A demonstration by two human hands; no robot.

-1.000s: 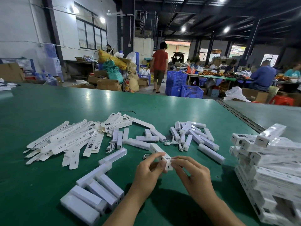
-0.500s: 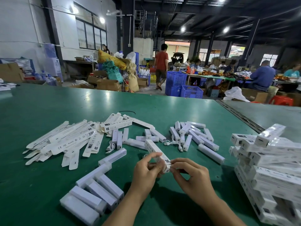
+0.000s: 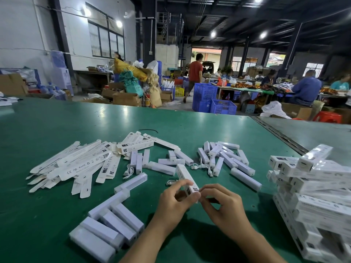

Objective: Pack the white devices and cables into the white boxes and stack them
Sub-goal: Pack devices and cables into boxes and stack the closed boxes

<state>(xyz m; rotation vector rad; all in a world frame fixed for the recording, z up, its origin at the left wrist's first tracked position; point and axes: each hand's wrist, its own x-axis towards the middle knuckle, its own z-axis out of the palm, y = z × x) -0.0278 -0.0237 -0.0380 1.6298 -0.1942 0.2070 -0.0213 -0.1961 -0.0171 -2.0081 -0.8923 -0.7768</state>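
Observation:
A long white box is held above the green table, its far end tilted up and away. My left hand grips its near end from the left. My right hand pinches the same end from the right with thumb and fingers. Loose white devices lie scattered behind the box, with white cables among them. Flat unfolded boxes are piled at the left. A stack of packed boxes stands at the right.
Several white devices lie side by side near my left forearm. A seam divides this table from a grey one at the right. Behind are blue crates, cardboard cartons and people working at other tables.
The box's far end has risen and turned more away from me. Both hands stay at its near end, fingers shifting on the flap. A person in red has walked farther off.

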